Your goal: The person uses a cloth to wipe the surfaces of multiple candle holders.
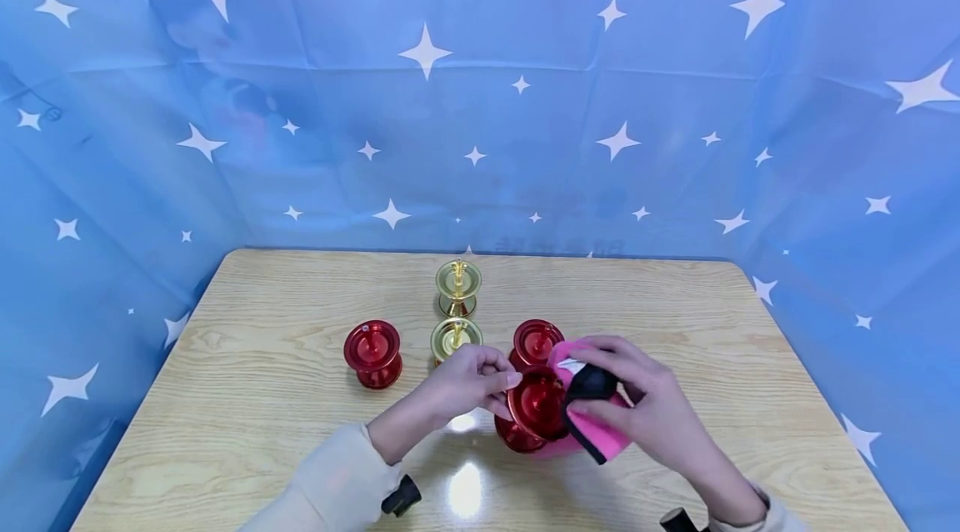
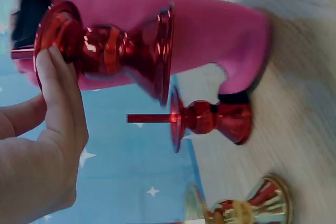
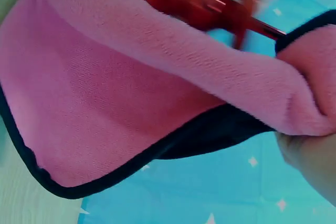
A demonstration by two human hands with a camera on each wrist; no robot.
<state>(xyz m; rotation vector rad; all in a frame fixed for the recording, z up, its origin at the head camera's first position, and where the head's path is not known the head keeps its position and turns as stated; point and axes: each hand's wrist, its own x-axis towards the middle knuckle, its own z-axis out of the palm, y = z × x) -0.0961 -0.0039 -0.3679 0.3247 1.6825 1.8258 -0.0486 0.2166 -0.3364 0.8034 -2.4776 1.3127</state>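
Observation:
A shiny red candle holder (image 1: pixel 537 404) with a dish and a central spike is held tilted over the table. My left hand (image 1: pixel 468 384) pinches the rim of its dish; the left wrist view shows the fingers against that dish (image 2: pixel 105 51). In my right hand (image 1: pixel 651 403) is a pink cloth (image 1: pixel 603 430) with black edging, bunched beside the dish. The cloth (image 3: pixel 121 77) hangs down in a fold along the holder in the right wrist view. Another red candle holder (image 1: pixel 537 338) stands just behind.
Two gold candle holders, one at the back (image 1: pixel 458 286) and one nearer (image 1: pixel 454 336), stand left of centre. A further red candle holder (image 1: pixel 373 353) is at their left. Behind the wooden table (image 1: pixel 247 332) hangs a blue curtain (image 1: pixel 510 140) with white stars.

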